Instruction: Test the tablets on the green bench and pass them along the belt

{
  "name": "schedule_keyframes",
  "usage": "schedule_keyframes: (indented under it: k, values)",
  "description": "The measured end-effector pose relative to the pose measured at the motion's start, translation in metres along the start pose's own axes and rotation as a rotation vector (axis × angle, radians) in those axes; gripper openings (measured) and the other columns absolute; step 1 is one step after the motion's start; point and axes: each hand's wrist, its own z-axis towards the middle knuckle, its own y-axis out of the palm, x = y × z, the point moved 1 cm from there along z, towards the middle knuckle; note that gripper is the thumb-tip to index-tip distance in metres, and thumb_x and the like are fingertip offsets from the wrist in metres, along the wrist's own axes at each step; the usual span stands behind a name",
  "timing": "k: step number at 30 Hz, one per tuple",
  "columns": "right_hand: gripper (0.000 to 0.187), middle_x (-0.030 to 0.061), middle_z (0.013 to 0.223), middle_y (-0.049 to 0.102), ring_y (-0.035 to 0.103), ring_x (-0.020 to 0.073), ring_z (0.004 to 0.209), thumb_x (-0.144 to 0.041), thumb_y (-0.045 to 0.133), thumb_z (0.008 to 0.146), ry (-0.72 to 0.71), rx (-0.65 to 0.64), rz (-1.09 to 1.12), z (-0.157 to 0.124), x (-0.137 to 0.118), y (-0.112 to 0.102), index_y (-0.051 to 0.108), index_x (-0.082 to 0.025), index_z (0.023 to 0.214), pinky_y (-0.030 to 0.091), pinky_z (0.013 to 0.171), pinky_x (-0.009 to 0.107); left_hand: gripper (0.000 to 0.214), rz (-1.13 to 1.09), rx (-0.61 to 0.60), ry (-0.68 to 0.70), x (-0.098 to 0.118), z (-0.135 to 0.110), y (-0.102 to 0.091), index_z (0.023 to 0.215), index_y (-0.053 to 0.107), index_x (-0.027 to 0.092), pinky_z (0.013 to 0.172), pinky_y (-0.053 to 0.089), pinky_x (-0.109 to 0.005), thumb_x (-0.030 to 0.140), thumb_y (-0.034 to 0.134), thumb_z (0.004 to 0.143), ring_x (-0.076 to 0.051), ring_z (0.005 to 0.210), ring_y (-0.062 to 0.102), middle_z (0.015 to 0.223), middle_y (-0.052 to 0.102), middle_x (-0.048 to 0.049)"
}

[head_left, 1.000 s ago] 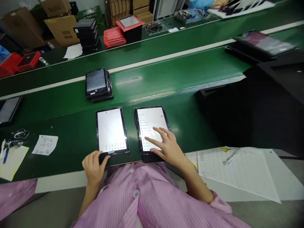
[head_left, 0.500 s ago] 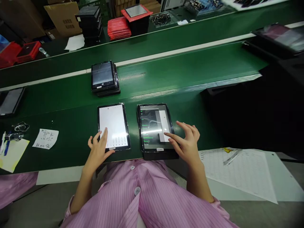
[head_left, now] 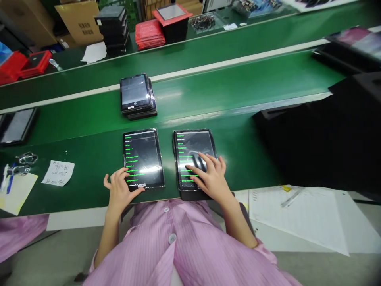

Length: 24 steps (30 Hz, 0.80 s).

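Note:
Two tablets lie side by side on the green bench in front of me, both showing dark screens with green text lines. My left hand (head_left: 120,190) rests at the lower left corner of the left tablet (head_left: 143,157), fingers apart, a fingertip on the screen. My right hand (head_left: 210,177) lies over the lower half of the right tablet (head_left: 194,153), fingers spread and touching the screen. Neither hand holds anything.
A stack of dark tablets (head_left: 136,95) sits behind on the green belt. A paper note (head_left: 58,173) and pens (head_left: 7,178) lie at the left, another tablet (head_left: 17,126) far left. White forms with a pen (head_left: 300,216) lie at the right beside a black box (head_left: 321,139).
Both screens turned from white or partly white to dark with green text. My right hand moved left onto the right tablet. My left hand slid down to the left tablet's lower corner.

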Motion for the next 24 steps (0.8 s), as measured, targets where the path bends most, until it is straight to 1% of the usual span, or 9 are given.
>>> schedule_keyframes:
  k: [3, 7, 10, 13, 16, 18, 21, 22, 24]
  values:
    - [0.029, 0.0065, 0.157, 0.038, 0.037, 0.0352, 0.135, -0.042, 0.061, 0.094, -0.036, 0.028, -0.031, 0.0, -0.001, 0.001, 0.071, -0.035, 0.12, 0.019, 0.115, 0.065, 0.073, 0.004, -0.025, 0.017, 0.002, 0.005, -0.003, 0.123, 0.045, 0.021, 0.114, 0.011, -0.062, 0.07, 0.072, 0.076, -0.035, 0.122, 0.055, 0.128, 0.064, -0.0186]
    - [0.029, 0.0083, 0.154, 0.039, 0.038, 0.0354, 0.134, -0.043, 0.06, 0.094, -0.059, 0.04, -0.07, 0.001, -0.003, 0.001, 0.07, -0.036, 0.121, 0.02, 0.114, 0.067, 0.069, 0.003, -0.109, 0.043, 0.003, 0.009, -0.007, 0.131, 0.042, 0.022, 0.116, 0.001, -0.064, 0.065, 0.067, 0.083, -0.034, 0.125, 0.054, 0.131, 0.065, -0.0166]
    - [0.033, 0.011, 0.151, 0.042, 0.04, 0.0345, 0.133, -0.043, 0.058, 0.095, -0.048, 0.089, -0.089, -0.001, -0.002, -0.002, 0.067, -0.033, 0.125, 0.022, 0.114, 0.065, 0.072, 0.003, -0.098, 0.04, 0.003, 0.009, -0.008, 0.133, 0.044, 0.021, 0.116, 0.001, -0.064, 0.07, 0.062, 0.083, -0.035, 0.128, 0.051, 0.137, 0.06, -0.0189]
    - [0.036, 0.014, 0.146, 0.046, 0.042, 0.0336, 0.131, -0.042, 0.057, 0.096, -0.024, 0.121, -0.096, -0.003, 0.002, -0.004, 0.065, -0.027, 0.128, 0.023, 0.115, 0.063, 0.078, 0.001, -0.101, -0.01, 0.002, 0.009, -0.008, 0.135, 0.046, 0.019, 0.115, 0.004, -0.065, 0.079, 0.047, 0.086, -0.038, 0.135, 0.044, 0.147, 0.048, -0.0226]
    - [0.036, 0.0137, 0.144, 0.048, 0.042, 0.0336, 0.13, -0.042, 0.055, 0.096, -0.016, 0.106, -0.112, -0.003, 0.005, -0.004, 0.063, -0.027, 0.128, 0.022, 0.115, 0.064, 0.082, -0.018, -0.131, -0.09, -0.001, 0.011, -0.007, 0.142, 0.046, 0.018, 0.115, 0.008, -0.063, 0.079, 0.029, 0.091, -0.038, 0.139, 0.041, 0.153, 0.041, -0.0232]
    - [0.037, 0.0134, 0.145, 0.048, 0.042, 0.034, 0.13, -0.042, 0.055, 0.096, -0.014, 0.098, -0.12, -0.003, 0.007, -0.004, 0.062, -0.027, 0.129, 0.021, 0.115, 0.065, 0.08, -0.038, -0.142, -0.119, -0.004, 0.013, -0.006, 0.143, 0.047, 0.019, 0.116, 0.012, -0.06, 0.077, 0.026, 0.093, -0.036, 0.134, 0.048, 0.151, 0.045, -0.0215]
    - [0.037, 0.0132, 0.145, 0.048, 0.042, 0.0342, 0.13, -0.042, 0.054, 0.097, -0.013, 0.095, -0.118, -0.002, 0.006, -0.004, 0.062, -0.028, 0.13, 0.021, 0.115, 0.065, 0.07, -0.049, -0.17, -0.11, -0.009, 0.014, -0.005, 0.136, 0.055, 0.025, 0.116, 0.014, -0.058, 0.074, 0.028, 0.095, -0.033, 0.126, 0.056, 0.146, 0.052, -0.0167]
    - [0.037, 0.0133, 0.144, 0.048, 0.042, 0.0341, 0.13, -0.042, 0.053, 0.097, -0.011, 0.098, -0.119, -0.001, 0.006, -0.004, 0.061, -0.028, 0.13, 0.021, 0.115, 0.064, 0.069, -0.058, -0.17, -0.106, -0.01, 0.013, -0.004, 0.136, 0.055, 0.025, 0.117, 0.014, -0.058, 0.074, 0.028, 0.095, -0.033, 0.125, 0.057, 0.145, 0.054, -0.016]
    - [0.038, 0.0132, 0.144, 0.048, 0.042, 0.0336, 0.13, -0.042, 0.053, 0.097, -0.007, 0.102, -0.121, -0.001, 0.006, -0.005, 0.06, -0.027, 0.131, 0.021, 0.115, 0.063, 0.075, -0.105, -0.141, -0.11, -0.014, 0.012, -0.003, 0.145, 0.044, 0.023, 0.117, 0.012, -0.059, 0.075, 0.029, 0.094, -0.033, 0.124, 0.058, 0.143, 0.055, -0.0173]
